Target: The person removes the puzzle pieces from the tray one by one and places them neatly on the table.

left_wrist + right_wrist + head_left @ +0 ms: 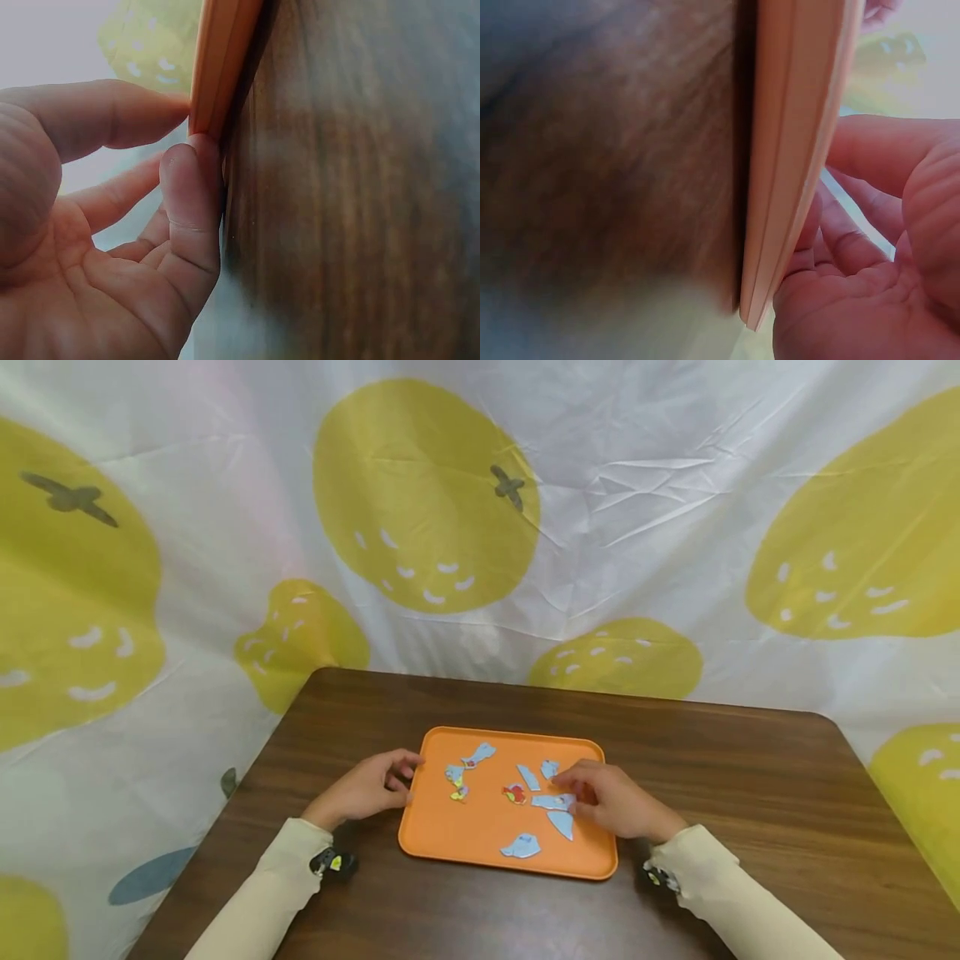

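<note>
An orange tray [480, 852] lies on the table, bearing several flat, irregular picture pieces. At its left rim, my left hand [375, 785] touches the edge with thumb and fingertips, loosely bent. My right hand [611, 797] reaches over the right side, fingertips on a pale-blue piece [546, 802], partly covering it. Around that piece lie a slim blue piece [528, 777], a small blue piece [549, 768], a pointed blue piece [561, 824] and a red piece [515, 793]. In the right wrist view the tray wall [795, 150] hides my right fingertips.
On the tray's left, a long blue piece [480, 754] sits above blue-and-yellow pieces [455, 775]. Another blue piece [521, 846] lies near the front rim. Beneath is a dark wooden table [712, 760]; behind it hangs a white curtain [637, 527] with yellow fruit.
</note>
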A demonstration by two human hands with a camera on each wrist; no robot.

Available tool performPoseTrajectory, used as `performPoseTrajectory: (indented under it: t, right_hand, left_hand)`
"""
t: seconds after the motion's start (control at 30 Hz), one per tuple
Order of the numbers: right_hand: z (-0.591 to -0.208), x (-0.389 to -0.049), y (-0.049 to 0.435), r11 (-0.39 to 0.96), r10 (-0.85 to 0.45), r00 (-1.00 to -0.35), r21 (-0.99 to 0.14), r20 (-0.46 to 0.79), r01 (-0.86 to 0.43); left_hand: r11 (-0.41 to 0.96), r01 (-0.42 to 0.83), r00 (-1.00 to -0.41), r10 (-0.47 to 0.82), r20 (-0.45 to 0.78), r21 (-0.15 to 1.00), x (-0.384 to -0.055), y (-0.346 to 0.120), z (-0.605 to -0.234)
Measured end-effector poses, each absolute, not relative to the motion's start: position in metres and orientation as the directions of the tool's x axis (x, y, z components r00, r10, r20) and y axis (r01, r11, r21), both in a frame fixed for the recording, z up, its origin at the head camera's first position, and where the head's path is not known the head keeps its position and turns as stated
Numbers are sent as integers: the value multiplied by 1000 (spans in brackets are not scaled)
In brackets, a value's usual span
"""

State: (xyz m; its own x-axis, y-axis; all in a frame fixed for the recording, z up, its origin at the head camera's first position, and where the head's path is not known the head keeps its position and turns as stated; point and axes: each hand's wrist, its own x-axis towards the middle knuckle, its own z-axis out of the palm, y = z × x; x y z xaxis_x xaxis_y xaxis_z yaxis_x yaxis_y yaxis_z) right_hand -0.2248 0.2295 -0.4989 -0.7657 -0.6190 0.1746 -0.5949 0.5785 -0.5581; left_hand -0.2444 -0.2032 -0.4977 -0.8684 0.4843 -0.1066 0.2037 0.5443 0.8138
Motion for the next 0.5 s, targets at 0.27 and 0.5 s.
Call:
performPoseTrajectory:
  t: [0.27,0.5]
  right_hand:
    - [-495,-225,227,559,-635,-754,-573,169,-600]
    - [-493,-228,227,577,-633,-765,-587,117,-568]
  left_hand:
    - [529,154,-868,476,-141,834,-245,-203,-499]
    - [530,129,-870,467,-161,838,-246,-202,-498]
